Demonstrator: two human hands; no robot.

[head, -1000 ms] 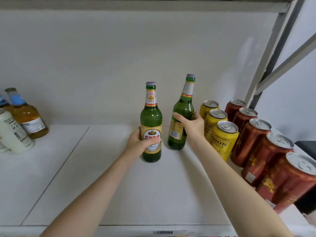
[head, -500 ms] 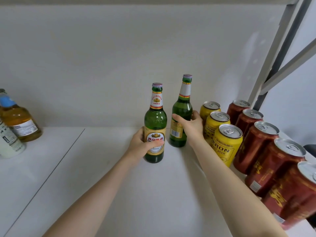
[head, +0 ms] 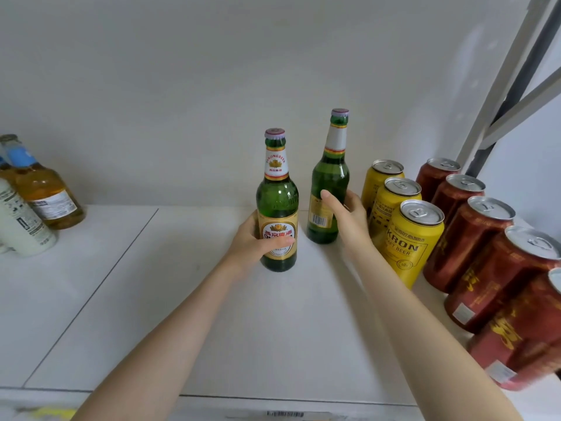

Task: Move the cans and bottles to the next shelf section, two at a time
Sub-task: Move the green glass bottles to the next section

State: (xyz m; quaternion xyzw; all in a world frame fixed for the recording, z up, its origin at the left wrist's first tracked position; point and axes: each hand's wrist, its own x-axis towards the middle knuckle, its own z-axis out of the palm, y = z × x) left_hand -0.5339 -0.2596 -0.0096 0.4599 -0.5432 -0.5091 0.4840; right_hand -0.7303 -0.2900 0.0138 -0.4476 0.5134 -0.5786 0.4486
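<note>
Left bottle (head: 277, 205) upright on white shelf (head: 182, 299), cap up, long axis vertical. Right bottle (head: 329, 183) behind it, cap up, leaning slightly right, just beside yellow cans (head: 406, 238). My left hand (head: 255, 241) wraps left bottle at gold label, thumb across front. My right hand (head: 349, 217) curls round right bottle's lower body, fingers hidden behind glass. Can't tell if right bottle's base touches shelf. Red cans (head: 473, 238) cut off at right edge.
</note>
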